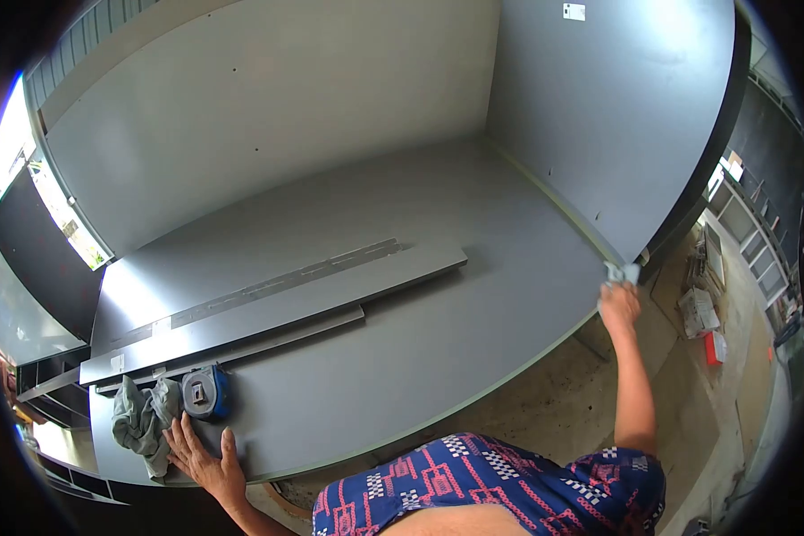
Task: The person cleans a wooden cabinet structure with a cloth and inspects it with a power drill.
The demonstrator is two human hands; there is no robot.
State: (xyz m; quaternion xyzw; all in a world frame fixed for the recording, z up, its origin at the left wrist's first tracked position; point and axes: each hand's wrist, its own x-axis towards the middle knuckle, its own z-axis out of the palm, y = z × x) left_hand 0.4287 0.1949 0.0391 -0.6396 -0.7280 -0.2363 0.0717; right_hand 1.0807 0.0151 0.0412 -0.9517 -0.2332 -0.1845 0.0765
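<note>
My right hand [618, 305] is closed on a pale, crumpled rag [623, 272] at the right front corner of the large grey panel [491, 330], by the foot of the upright side panel [616, 116]. Slight motion blur softens its fingers. At the lower left, my left hand [207, 463] lies with fingers spread on the grey panel near its front edge. Just beyond those fingertips sit a blue and black tape measure [205, 393] and a bunched grey-green cloth [143, 418].
Narrow grey boards [304, 308] lie stacked lengthwise on the panel's left half. A pale back panel [286, 98] rises behind. On the floor at right are a red box [715, 347], a white package [699, 313] and a ladder-like frame [750, 237].
</note>
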